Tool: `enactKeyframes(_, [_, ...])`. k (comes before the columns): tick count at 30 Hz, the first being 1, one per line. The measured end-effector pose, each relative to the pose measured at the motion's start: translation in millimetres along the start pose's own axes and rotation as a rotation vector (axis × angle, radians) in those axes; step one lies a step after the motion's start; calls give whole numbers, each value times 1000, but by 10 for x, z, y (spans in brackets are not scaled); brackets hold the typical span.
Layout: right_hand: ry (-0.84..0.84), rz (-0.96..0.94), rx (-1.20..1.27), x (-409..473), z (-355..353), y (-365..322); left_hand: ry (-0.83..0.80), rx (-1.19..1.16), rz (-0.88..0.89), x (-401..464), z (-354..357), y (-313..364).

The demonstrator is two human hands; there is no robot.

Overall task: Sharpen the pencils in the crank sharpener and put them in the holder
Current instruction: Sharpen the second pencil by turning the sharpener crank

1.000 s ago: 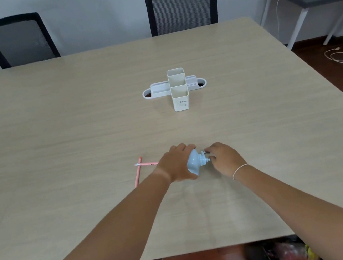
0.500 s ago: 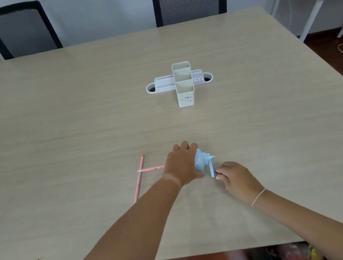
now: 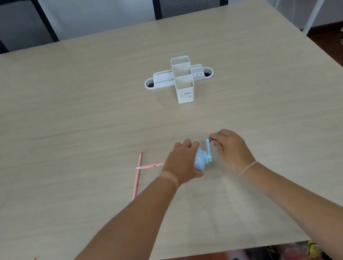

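Left hand (image 3: pixel 182 163) clenched around blue crank sharpener (image 3: pixel 201 161) on tabletop (image 3: pixel 77 120). Right hand (image 3: pixel 231 150) pinched crank handle (image 3: pixel 208 146), raised. Pink pencil (image 3: pixel 150 166) protruded leftward from sharpener, crossing second pencil (image 3: pixel 137 175). White holder (image 3: pixel 182 79) well beyond.

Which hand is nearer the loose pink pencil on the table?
Left. The left hand on the sharpener sits just right of the loose pencil; the right hand is farther right, at the crank.

Big wood table (image 3: pixel 77 120) w/ white holder (image 3: pixel 184 89), blue sharpener (image 3: pixel 202 161), 2 pink pencils (image 3: pixel 137 175) crossing, tiny red bit (image 3: pixel 34 259) near front edge.
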State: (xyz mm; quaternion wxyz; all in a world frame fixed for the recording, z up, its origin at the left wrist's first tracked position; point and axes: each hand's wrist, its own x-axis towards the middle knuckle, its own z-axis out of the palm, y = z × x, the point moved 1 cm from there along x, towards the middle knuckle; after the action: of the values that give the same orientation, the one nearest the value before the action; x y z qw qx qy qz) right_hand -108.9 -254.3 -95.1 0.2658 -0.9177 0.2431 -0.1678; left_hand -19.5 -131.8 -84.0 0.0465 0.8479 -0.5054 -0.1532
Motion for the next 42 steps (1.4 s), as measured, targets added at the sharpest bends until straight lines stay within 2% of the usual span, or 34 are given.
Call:
enactKeyframes(3, [-234, 138, -74, 129, 163, 117, -2, -4, -3, -4, 15, -2])
enactKeyframes(7, [-347, 103, -94, -232, 307, 198, -16, -22, -9, -6, 23, -8])
enactKeyframes(10, [-313, 34, -2, -589, 156, 152, -11, -25, -20, -3, 4, -5])
enactKeyframes(13, [-117, -128, 66, -587, -93, 27, -10, -19, -21, -1, 16, -10])
enactKeyframes(16, [-25, -95, 79, -204, -153, 16, -12, -10, -9, -2, 28, -8])
enactKeyframes(18, [-77, 2, 60, 59, -60, 56, -10, -3, -5, -3, 21, -13])
enactKeyframes(21, [-274, 101, -29, 114, 186, 193, -10, -20, -12, 3, 27, -8])
enactKeyframes(23, [-343, 81, -99, -97, 279, 216, -10, -24, -18, -1, 21, -9])
enactKeyframes(25, [-343, 37, -73, -380, 285, 232, -14, -27, -17, -4, 21, -13])
enactKeyframes(27, [-285, -15, -21, -614, 176, 187, -23, -28, -19, -4, 19, -17])
enactKeyframes(30, [-107, -168, 63, -608, -61, 59, -20, -26, -13, -7, 11, -12])
enactKeyframes(33, [14, -141, 28, -200, -122, 35, -19, -29, -6, -7, 24, -13])
enactKeyframes(34, [-18, -70, 4, -38, -68, 59, -20, -21, -5, -8, 23, -15])
enactKeyframes(36, [-208, 38, -58, 139, 119, 153, -15, -10, -7, 6, 34, -23])
enactKeyframes(38, [-345, 59, -95, 1, 288, 243, -10, -8, -19, 12, 40, -20])
enactKeyframes(42, [-294, -40, 10, -622, 141, 187, -13, -6, -22, 5, 47, -24])
